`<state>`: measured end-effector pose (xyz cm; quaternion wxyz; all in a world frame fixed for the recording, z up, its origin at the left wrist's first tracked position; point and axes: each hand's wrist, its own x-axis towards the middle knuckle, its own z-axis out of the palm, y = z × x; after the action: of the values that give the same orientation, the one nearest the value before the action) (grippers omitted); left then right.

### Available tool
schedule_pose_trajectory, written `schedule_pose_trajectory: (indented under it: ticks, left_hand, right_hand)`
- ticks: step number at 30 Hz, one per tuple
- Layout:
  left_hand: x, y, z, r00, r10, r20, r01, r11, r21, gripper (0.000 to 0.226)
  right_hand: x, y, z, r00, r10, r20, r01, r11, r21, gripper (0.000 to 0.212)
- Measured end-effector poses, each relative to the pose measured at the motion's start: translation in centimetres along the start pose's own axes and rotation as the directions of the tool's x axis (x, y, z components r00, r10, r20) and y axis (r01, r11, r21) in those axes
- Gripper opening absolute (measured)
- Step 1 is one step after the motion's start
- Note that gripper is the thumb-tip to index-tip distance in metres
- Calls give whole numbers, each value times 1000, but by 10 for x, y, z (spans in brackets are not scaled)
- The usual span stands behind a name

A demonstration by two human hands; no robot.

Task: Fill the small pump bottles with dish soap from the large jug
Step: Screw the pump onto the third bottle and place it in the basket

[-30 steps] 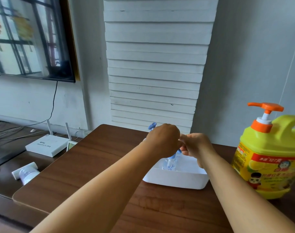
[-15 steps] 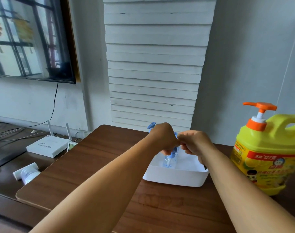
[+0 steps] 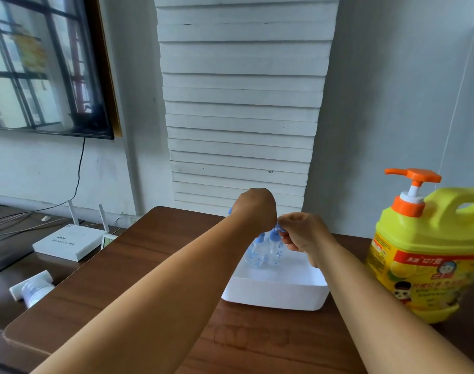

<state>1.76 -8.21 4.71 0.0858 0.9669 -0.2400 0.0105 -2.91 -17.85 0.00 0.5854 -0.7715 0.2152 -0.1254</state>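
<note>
Where the white tray (image 3: 273, 295) sits on the brown wooden table (image 3: 149, 265), two small pump bottles are held just above its far side. Left bottle (image 3: 253, 256): clear plastic body with small blue print, blue collar, pump head hidden under the hand. Right bottle (image 3: 275, 253): same clear body and blue print, blue collar, blue pump top partly visible between the hands. Both hang roughly upright, side by side and touching or nearly so; whether their bases touch the tray floor cannot be told.

Left hand (image 3: 256, 209): fist closed downward over the left bottle's top, a sliver of blue showing at its far edge. Right hand (image 3: 302, 232): fingers curled, fingertips pinching the blue pump top of the right bottle. The two hands nearly meet above the bottles.

Large jug (image 3: 425, 255): yellow-green plastic, moulded handle, orange pump and collar on a white stem, red and yellow label with cartoon figures. Stands upright on the table to the right of the tray, apart from both hands.

Also present: white router (image 3: 68, 241) with two antennas on the lower surface to the left; a white tube (image 3: 32, 288) lying near it.
</note>
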Motion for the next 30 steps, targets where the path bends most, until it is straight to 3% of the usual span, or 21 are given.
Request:
schedule_pose_trajectory:
  ticks: [12,15,17,19,22,25,27,30]
  left_hand:
    - [7,-3,4,999,-6,-51,4,1000,-27,33]
    - [6,-3,3,994,-9,-108,8,1000,-12,27]
    - [4,-3,1,989,-5,-145,4,1000,-10,26]
    - [-1,-4,-4,977,8,-212,-15,1000,-28,27]
    - [-10,-13,-10,917,-29,-397,-78,965,-251,17]
    - [-26,-34,1,867,-100,-489,-216,808,-548,35]
    - [-37,-47,18,862,-149,-485,-241,721,-650,44]
    - [-52,-63,45,894,-267,-358,-124,622,-773,53]
  right_hand:
    - [9,-2,8,1000,14,-8,-14,1000,24,32]
    - [7,0,6,999,-16,-39,13,998,-64,38]
    - [4,-1,2,995,-73,-73,59,982,-181,53]
    - [-2,-2,-3,984,-145,-102,104,939,-327,51]
    - [-13,0,-10,959,-240,-151,159,897,-412,36]
    - [-23,12,-15,957,-211,-201,123,917,-380,40]
    - [-29,22,-16,959,-184,-214,102,933,-345,49]
    - [-37,30,-15,947,-159,-278,74,953,-293,55]
